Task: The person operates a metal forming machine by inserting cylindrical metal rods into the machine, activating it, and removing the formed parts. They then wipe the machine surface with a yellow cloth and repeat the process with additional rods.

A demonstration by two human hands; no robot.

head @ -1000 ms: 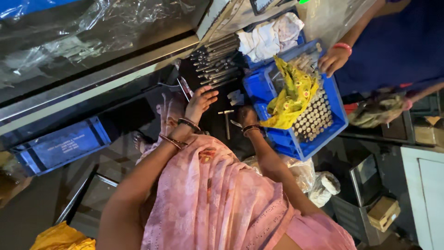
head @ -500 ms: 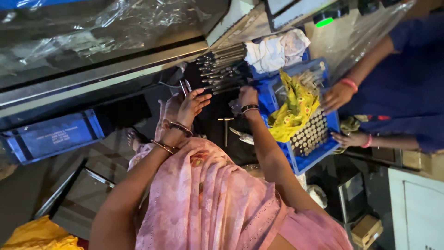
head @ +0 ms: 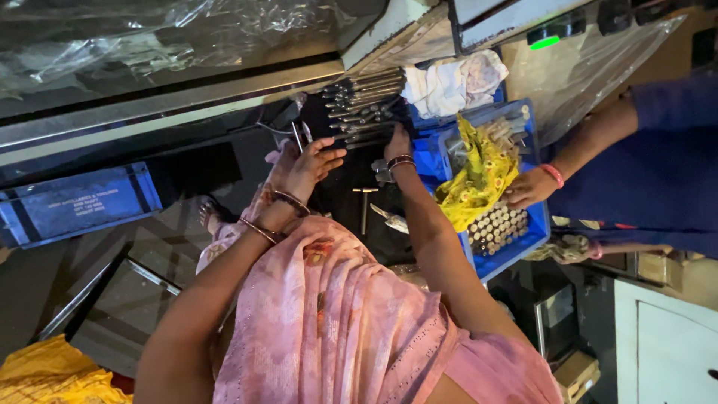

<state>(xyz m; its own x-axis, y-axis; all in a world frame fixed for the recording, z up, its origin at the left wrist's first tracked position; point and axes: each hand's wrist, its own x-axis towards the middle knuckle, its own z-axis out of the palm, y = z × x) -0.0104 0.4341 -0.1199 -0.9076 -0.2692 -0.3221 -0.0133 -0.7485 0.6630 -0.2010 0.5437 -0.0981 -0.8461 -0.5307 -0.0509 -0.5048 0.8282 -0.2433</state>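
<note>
Your left hand (head: 310,161) hovered with its fingers spread and loose, gripping nothing, above the dark desk (head: 344,213). Your right hand (head: 396,144) reached further out, knuckles up, its fingertips on the near end of a row of slim metal rods (head: 366,101); whether those fingers closed on a rod could not be told. The rods lay side by side, round, smooth and steel-bright, with thicker heads at one end. Thin metal bangles circled both your wrists, and a soft pink patterned cloth draped over your shoulders.

A small T-shaped metal piece (head: 364,202) lay flat on the desk just beneath your right forearm. Just beside your right hand stood a blue plastic crate (head: 516,243), holding a crumpled yellow printed cloth (head: 479,176) and a tight block of short cylindrical metal parts (head: 499,224) standing on end. A bunched white rag (head: 449,82) sat at the crate's far side. Another person's hand (head: 527,187), below a dark blue sleeve, rested on the yellow cloth.
</note>
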